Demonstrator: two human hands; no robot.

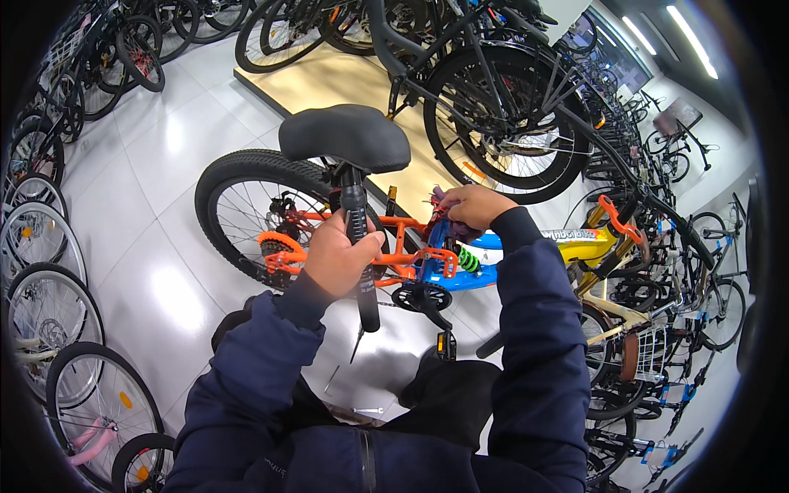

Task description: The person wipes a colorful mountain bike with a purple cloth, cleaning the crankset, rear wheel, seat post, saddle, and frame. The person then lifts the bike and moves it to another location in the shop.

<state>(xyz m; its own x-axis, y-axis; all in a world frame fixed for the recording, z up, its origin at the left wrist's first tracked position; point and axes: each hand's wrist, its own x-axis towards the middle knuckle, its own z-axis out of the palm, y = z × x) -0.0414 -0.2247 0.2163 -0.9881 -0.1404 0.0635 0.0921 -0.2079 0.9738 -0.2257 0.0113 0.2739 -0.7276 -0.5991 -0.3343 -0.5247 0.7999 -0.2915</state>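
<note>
My left hand (341,256) is wrapped round a black seatpost (367,300), held upright off the bicycle with a black saddle (345,140) on its top. Its lower end hangs free of the frame. My right hand (477,205) is closed on a crumpled purple-red rag (437,205), pressed at the top of the blue seat tube (436,234). Orange rear frame tubes (403,256), a green shock spring (468,260) and a yellow front frame part (579,248) belong to this bicycle. Behind the saddle stands its fat-tyred rear wheel (215,209).
A wrench (367,410) and a thin rod-like tool (332,378) lie on the white tiles near my legs. A pedal (445,345) sticks out toward me. A dark bicycle (509,123) stands on a low wooden platform (316,82) ahead. Rows of bicycles line both sides.
</note>
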